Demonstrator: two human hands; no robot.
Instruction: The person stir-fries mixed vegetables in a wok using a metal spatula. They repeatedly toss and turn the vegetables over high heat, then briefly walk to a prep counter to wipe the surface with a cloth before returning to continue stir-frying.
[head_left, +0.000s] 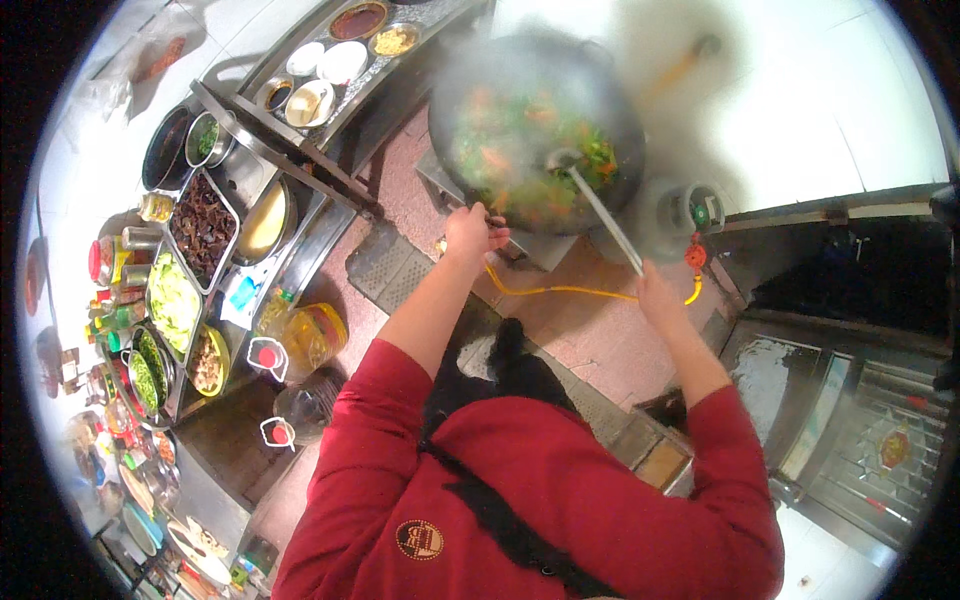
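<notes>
A large dark wok (632, 161) stands before me, full of steaming green vegetables with orange pieces (592, 150). Steam blurs its far side. My left hand (475, 231) is at the near left rim, its fingers curled round a dark handle that is mostly hidden. With my right hand (660, 296) I grip the end of a long metal ladle (607, 217). The ladle's bowl (564, 159) rests among the vegetables, right of the wok's middle.
A gas cylinder (686, 210) with a yellow hose (559, 289) stands right of the wok. At left, a counter holds trays of dark wood-ear-like pieces (202, 225) and pale green slices (172, 300). Oil jugs (315, 334) stand on the floor. Seasoning bowls (309, 103) sit upper left.
</notes>
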